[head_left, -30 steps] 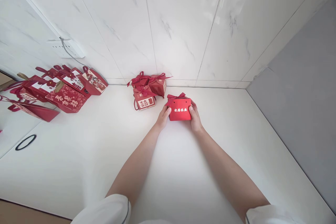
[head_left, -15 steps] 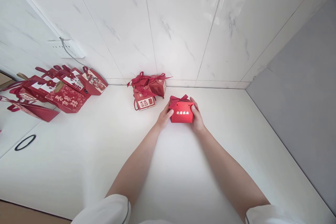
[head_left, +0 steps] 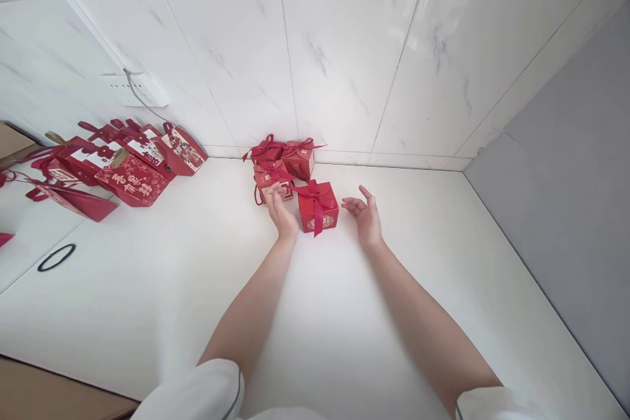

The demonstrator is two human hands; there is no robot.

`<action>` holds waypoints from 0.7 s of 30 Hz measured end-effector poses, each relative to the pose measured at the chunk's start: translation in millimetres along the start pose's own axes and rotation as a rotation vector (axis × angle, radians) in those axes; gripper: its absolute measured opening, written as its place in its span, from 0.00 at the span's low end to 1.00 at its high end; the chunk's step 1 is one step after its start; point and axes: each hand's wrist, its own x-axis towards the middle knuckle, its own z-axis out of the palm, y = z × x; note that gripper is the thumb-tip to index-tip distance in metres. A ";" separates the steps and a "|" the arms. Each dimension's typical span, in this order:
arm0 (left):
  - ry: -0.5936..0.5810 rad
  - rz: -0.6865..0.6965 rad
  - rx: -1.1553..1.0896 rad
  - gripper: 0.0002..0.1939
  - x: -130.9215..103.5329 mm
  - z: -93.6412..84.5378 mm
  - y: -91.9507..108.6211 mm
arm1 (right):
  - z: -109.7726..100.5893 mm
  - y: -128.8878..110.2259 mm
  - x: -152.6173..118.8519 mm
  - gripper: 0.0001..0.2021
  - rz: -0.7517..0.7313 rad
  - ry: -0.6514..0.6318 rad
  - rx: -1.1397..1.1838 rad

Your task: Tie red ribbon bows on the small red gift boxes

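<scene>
A red box with a ribbon bow on top [head_left: 319,213] stands on the white table [head_left: 315,315], between my two hands. My left hand [head_left: 282,213] is open at the box's left side, its fingers in front of a smaller box with white lettering [head_left: 268,177]. To the right of the bowed box, a gap away, my right hand [head_left: 365,215] is open with its fingers spread and nothing in it. Two more ribboned boxes, one at the left [head_left: 260,152] and one at the right [head_left: 301,161], sit close behind, near the wall.
Several red gift boxes with loop handles [head_left: 135,177] crowd the table's left side by the wall. A black ring [head_left: 56,258] lies in front of them. A socket panel [head_left: 135,90] with a grey cable is on the tiled wall [head_left: 344,46]. A grey panel [head_left: 561,144] bounds the right.
Both hands have let go of the box and moved apart. The box now stands further left, turned so that a patterned face and its bow show instead of the plain lettered face.
</scene>
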 end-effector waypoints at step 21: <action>-1.189 0.081 0.525 0.34 72.0 -2.7 55.1 | -11.8 7.1 -1.4 0.19 0.056 0.079 -0.098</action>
